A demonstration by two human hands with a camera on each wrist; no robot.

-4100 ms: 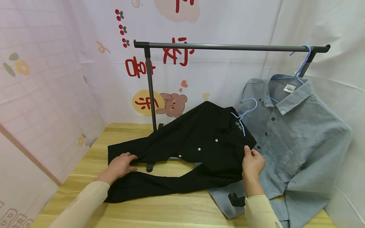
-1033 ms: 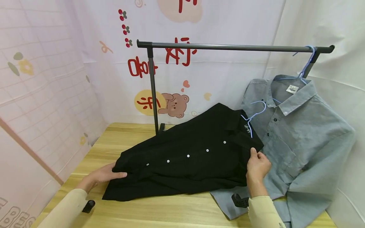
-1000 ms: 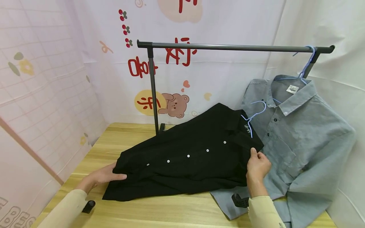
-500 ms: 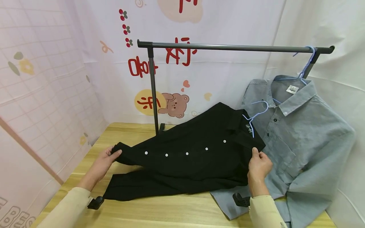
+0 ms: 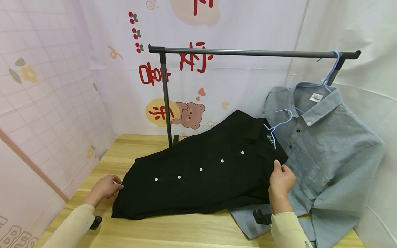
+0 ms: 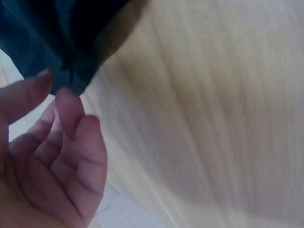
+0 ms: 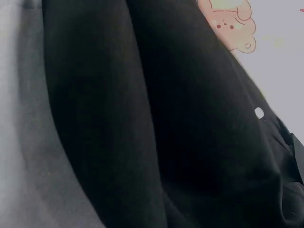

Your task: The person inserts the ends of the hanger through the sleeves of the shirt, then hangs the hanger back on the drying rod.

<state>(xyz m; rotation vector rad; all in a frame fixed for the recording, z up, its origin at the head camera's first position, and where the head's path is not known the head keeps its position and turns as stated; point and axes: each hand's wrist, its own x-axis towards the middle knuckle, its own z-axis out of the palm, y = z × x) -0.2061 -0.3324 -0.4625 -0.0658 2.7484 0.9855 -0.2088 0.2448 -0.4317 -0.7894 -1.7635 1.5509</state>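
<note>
A black button-up shirt (image 5: 189, 165) with white buttons lies spread across the table, a blue hanger (image 5: 280, 124) poking out of its collar. At the hem on the left, my left hand (image 5: 107, 187) pinches the edge with thumb and forefinger; in the left wrist view, the cloth narrows to a point at the fingertips (image 6: 70, 102), other fingers loosely curled. My right hand (image 5: 281, 177) grips the shirt near the shoulder, thumb on top, the other fingers partly hidden. Black cloth and a white button (image 7: 259, 112) fill much of the right wrist view.
A grey shirt (image 5: 335, 137) hangs at the right on another blue hanger (image 5: 331, 70) hooked on the dark rack rail (image 5: 248, 53). Its lower part spreads on the wooden table (image 5: 173, 230). A rack post (image 5: 165, 100) stands behind the black shirt; printed cloth backs the table.
My left hand has come down and toward me from the lifted hem, and the bottom of the black shirt now lies flatter and wider. The right hand stays at the shoulder.
</note>
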